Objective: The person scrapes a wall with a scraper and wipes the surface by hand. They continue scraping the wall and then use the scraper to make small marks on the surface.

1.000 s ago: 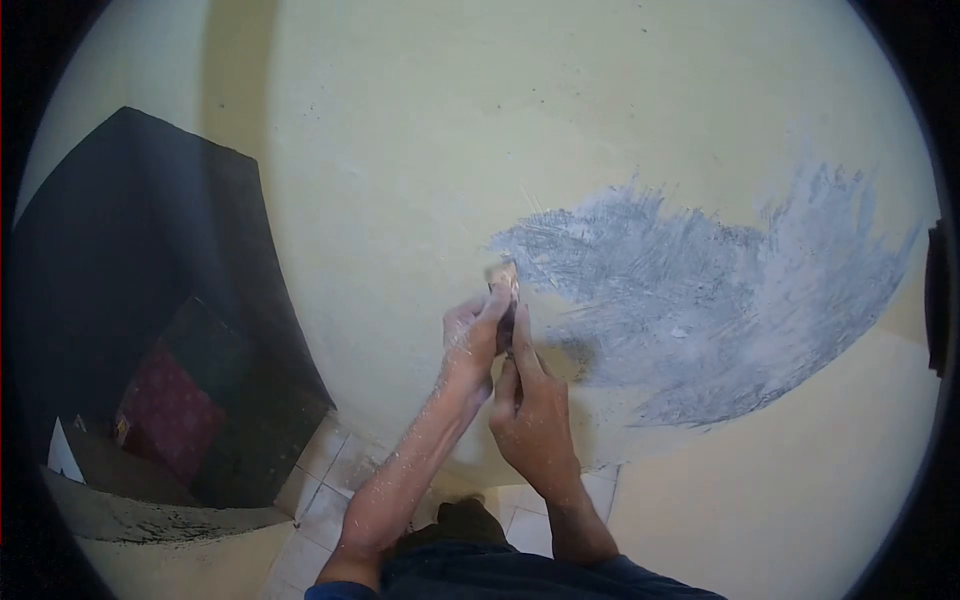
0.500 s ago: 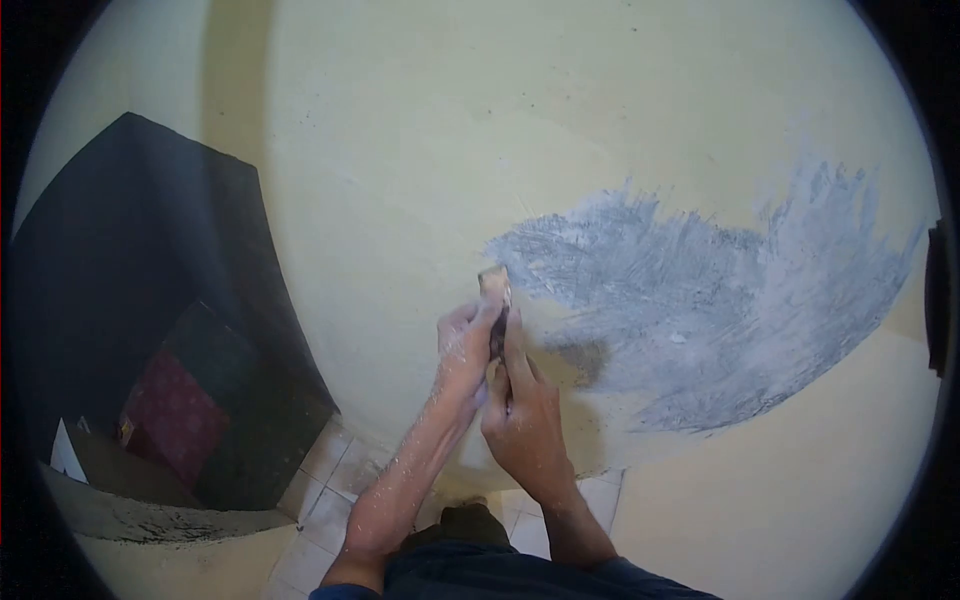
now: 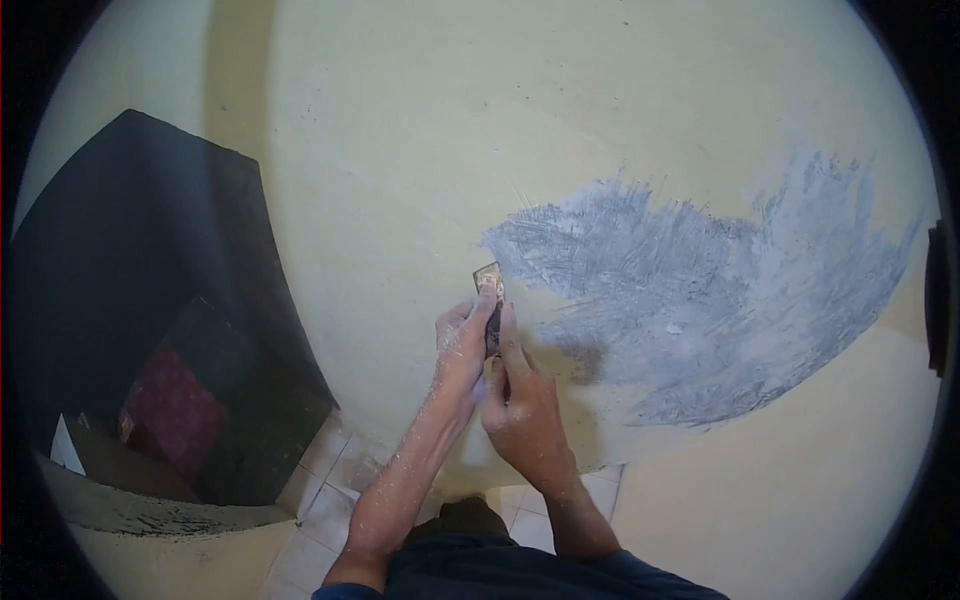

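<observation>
My two hands are together in front of the yellowish wall, closed around a small scraper. Its short, flat blade points up and is smeared with pale residue; the dark handle is mostly hidden by my fingers. My left hand, dusted with white specks, has its thumb pressed on the blade's base. My right hand grips the handle from the right and below, its index finger stretched along it. Just right of the blade begins a rough grey-white patch on the wall, scored with streaks.
On the left a dark recess opens in the wall, holding a red patterned panel or box and a white-edged item. Pale floor tiles show below. A dark object stands at the far right edge.
The scraper's blade has turned slightly and shifted a little left, showing more of its flat face. Both hands keep their hold, and the view has moved slightly.
</observation>
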Tool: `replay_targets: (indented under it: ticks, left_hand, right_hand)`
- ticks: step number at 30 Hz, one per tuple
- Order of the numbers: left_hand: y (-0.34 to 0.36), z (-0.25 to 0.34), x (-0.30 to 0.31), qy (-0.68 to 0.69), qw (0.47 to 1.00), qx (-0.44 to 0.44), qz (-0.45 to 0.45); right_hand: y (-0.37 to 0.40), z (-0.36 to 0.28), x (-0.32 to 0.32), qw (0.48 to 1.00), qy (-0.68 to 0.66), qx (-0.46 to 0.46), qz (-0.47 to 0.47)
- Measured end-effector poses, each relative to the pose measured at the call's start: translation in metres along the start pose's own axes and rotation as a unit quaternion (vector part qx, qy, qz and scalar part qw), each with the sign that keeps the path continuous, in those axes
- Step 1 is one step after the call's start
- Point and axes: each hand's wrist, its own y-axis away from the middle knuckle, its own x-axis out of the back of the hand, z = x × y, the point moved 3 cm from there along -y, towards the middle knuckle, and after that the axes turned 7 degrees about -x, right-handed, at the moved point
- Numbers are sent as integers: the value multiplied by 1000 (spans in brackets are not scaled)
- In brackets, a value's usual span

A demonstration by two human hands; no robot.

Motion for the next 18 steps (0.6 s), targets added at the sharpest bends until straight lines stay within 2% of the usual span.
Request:
replay_targets:
  ticks: [3,5,6,9,13,18]
  left_hand:
    - [-2,0,0,22,1000,1,-10]
    - [-4,-8,4,32,999,-2,-29]
    - [7,-4,-3,4,1000,13,9]
    - [10,-16,5,-12,999,37,-19]
    - [14,-15,4,9,999,41,-12]
    - [11,-16,3,1,1000,29,-3]
  right_hand:
    - [-6,-10,2,998,-23,-43,-34]
    - [3,3,2,998,-10,-56,-22]
    - [6,6,1,998,-3,-58,-14]
    - [12,8,-1,999,14,-34,7]
    - [18,6,-1,998,7,-67,-8]
    - [15,5,-2,999,18,-44,10]
